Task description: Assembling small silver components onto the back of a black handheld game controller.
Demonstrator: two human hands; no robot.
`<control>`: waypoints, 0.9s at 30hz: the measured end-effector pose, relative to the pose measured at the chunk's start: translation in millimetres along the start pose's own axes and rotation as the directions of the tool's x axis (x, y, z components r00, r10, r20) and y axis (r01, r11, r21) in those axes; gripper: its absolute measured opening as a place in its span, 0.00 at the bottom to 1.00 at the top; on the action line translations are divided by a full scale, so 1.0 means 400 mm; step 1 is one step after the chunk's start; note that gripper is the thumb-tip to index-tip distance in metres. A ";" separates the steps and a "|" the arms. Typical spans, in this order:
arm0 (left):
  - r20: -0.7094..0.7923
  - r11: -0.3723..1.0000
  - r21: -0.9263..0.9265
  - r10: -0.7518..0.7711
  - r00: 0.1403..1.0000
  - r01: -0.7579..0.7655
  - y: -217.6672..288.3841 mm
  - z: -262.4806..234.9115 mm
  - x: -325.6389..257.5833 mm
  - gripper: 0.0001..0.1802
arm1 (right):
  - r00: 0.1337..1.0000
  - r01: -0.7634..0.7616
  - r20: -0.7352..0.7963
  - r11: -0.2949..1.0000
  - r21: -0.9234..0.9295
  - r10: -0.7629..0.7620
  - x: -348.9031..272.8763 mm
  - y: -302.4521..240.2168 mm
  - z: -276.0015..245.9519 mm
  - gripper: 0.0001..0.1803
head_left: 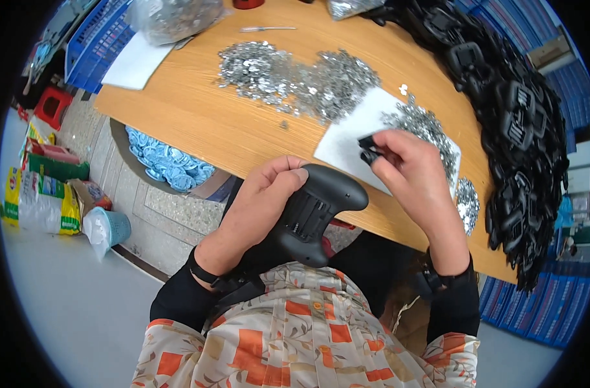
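Observation:
My left hand [259, 204] grips a black game controller [330, 187] at the near edge of the table. The controller's back faces up, and its battery compartment lies uncovered with metal contacts inside. My right hand [405, 161] hovers over a white foam sheet [347, 139], to the right of the controller and apart from it. Black covers sit on its thumb and index fingertips, which are curled close together; whatever is between them is too small to make out. Small silvery metal pieces [424, 123] lie heaped on the foam sheet beside this hand.
More metal pieces [301, 77] spread over the wooden table [198, 110]. Black controller shells [515, 116] pile along the right edge. A screwdriver [268, 28] and a plastic bag [175, 19] lie at the back. Below left stand a bin of light-blue discs [169, 161] and a red stool [51, 107].

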State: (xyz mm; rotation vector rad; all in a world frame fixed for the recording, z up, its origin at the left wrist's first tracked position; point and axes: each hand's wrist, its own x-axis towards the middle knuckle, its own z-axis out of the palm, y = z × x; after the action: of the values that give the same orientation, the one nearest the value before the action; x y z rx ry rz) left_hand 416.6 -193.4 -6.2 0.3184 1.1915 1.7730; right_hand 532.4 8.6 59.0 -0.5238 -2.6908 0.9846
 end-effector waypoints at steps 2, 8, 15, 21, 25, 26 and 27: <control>-0.020 1.000 0.010 -0.002 1.000 0.002 0.005 -0.041 -0.007 0.10 | 0.983 0.184 0.023 0.976 -0.116 -0.183 0.095 -0.020 0.058 0.13; -0.032 0.997 0.018 0.079 0.996 -0.078 0.031 -0.090 -0.019 0.09 | 0.916 0.401 0.087 0.893 -0.206 -0.391 0.279 -0.054 0.190 0.14; -0.015 0.997 0.042 0.065 0.998 -0.064 0.047 -0.147 -0.015 0.09 | 0.897 0.442 0.184 0.788 -0.429 -0.403 0.332 -0.092 0.271 0.10; -0.016 0.999 0.029 0.037 0.999 -0.037 0.055 -0.152 -0.007 0.09 | 0.921 0.386 0.215 0.835 -0.392 -0.324 0.332 -0.095 0.283 0.11; -0.009 0.998 0.044 0.053 0.999 -0.052 0.055 -0.149 -0.007 0.12 | 0.916 0.397 0.223 0.825 -0.402 -0.332 0.330 -0.096 0.275 0.11; 0.003 0.996 0.051 0.067 0.998 -0.067 0.053 -0.149 -0.006 0.13 | 0.915 0.401 0.216 0.824 -0.401 -0.340 0.331 -0.090 0.268 0.11; -0.001 0.996 0.051 0.071 0.998 -0.070 0.051 -0.150 -0.004 0.13 | 0.914 0.404 0.209 0.823 -0.400 -0.347 0.331 -0.088 0.263 0.11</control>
State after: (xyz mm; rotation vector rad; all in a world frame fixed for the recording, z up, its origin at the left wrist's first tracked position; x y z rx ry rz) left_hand 367.3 -231.2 -18.2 0.3919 1.2426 1.8066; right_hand 368.2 -23.3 15.0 0.0200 -2.9715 0.3120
